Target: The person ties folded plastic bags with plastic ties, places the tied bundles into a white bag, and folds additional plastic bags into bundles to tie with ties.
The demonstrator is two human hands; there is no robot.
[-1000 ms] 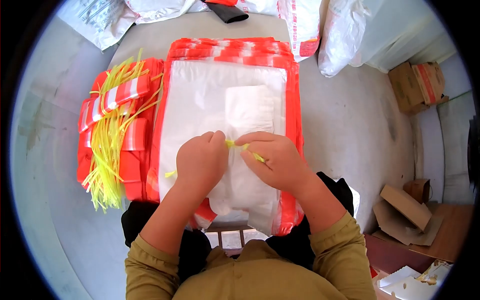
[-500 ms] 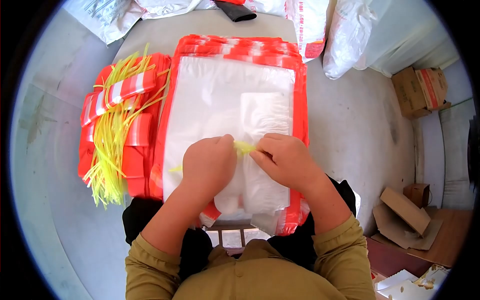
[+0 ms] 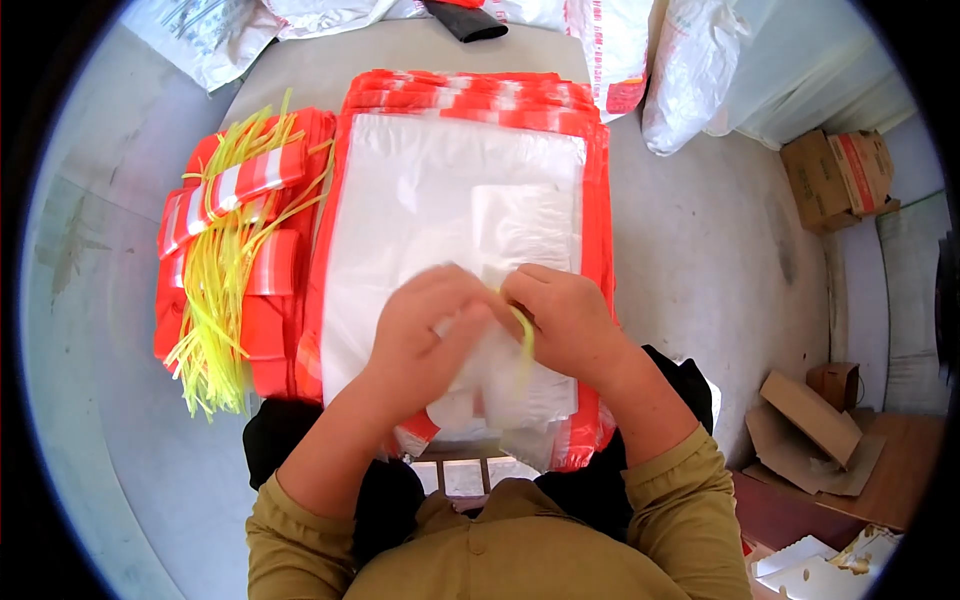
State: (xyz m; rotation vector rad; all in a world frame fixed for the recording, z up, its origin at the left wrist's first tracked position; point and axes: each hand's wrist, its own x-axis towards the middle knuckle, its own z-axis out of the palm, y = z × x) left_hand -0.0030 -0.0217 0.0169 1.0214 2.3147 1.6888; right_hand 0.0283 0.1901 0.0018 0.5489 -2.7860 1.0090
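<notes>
A yellow plastic tie strip (image 3: 526, 345) hangs in a curve from between my hands, its lower part blurred. My right hand (image 3: 565, 318) pinches it with thumb and forefinger. My left hand (image 3: 425, 335) reaches across to the same spot, its thumb and fingers smeared by motion, so its grip is unclear. Below both hands lies a narrow folded bundle of clear plastic bags (image 3: 520, 228), partly hidden by them. It rests on a wide clear plastic sheet or bag (image 3: 400, 190), which covers a stack of red-and-white plastic bags (image 3: 597, 200).
Left of the stack lie folded red bags (image 3: 275, 330) with many loose yellow strips (image 3: 220, 290) draped over them. White printed sacks (image 3: 615, 50) and a black tube-like item (image 3: 468, 22) are at the back. Cardboard boxes (image 3: 840, 180) stand at the right.
My left hand has shifted towards my right hand, its fingers loosening from a fist. The yellow strip, stretched between both hands before, now curves down beside my right hand.
</notes>
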